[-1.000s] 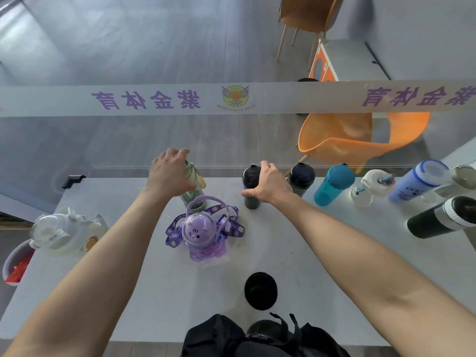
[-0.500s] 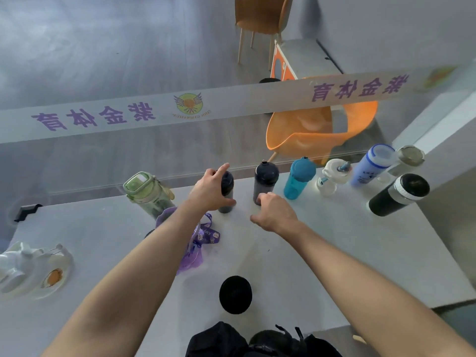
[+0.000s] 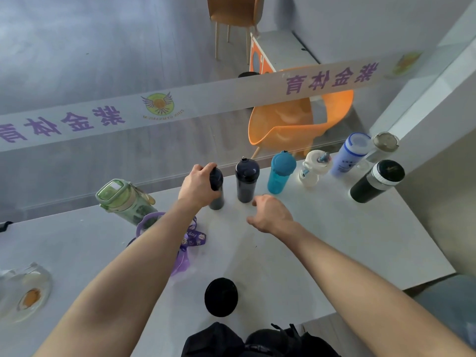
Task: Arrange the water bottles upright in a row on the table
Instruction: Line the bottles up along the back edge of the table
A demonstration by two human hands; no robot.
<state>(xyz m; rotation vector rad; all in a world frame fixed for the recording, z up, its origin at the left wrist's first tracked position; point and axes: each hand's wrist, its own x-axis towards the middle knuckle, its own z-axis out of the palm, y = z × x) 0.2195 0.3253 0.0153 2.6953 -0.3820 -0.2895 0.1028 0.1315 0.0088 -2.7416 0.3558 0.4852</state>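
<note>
My left hand (image 3: pixel 198 186) grips a slim black bottle (image 3: pixel 217 191) standing upright near the table's far edge. Right of it stand a dark navy bottle (image 3: pixel 246 180), a teal bottle (image 3: pixel 280 172), a white bottle (image 3: pixel 313 167), a blue-and-white bottle (image 3: pixel 350 153), a beige-lidded bottle (image 3: pixel 383 145) and a black bottle with a white band (image 3: pixel 376 181). My right hand (image 3: pixel 270 213) hovers just in front of the navy bottle, fingers loosely curled, holding nothing. A green bottle (image 3: pixel 123 199) stands to the left. A purple bottle (image 3: pixel 180 251) is mostly hidden under my left forearm.
A black-lidded bottle (image 3: pixel 221 297) stands near the front edge, above a black bag (image 3: pixel 257 341). A clear bottle (image 3: pixel 23 292) lies at the far left. A glass wall runs behind the white table (image 3: pixel 322 248); beyond it is an orange chair (image 3: pixel 296 122). The table's right edge drops off.
My left hand left the green bottle and took hold of the slim black bottle. My right hand let go of that bottle and drew back toward me. The view swung to the right.
</note>
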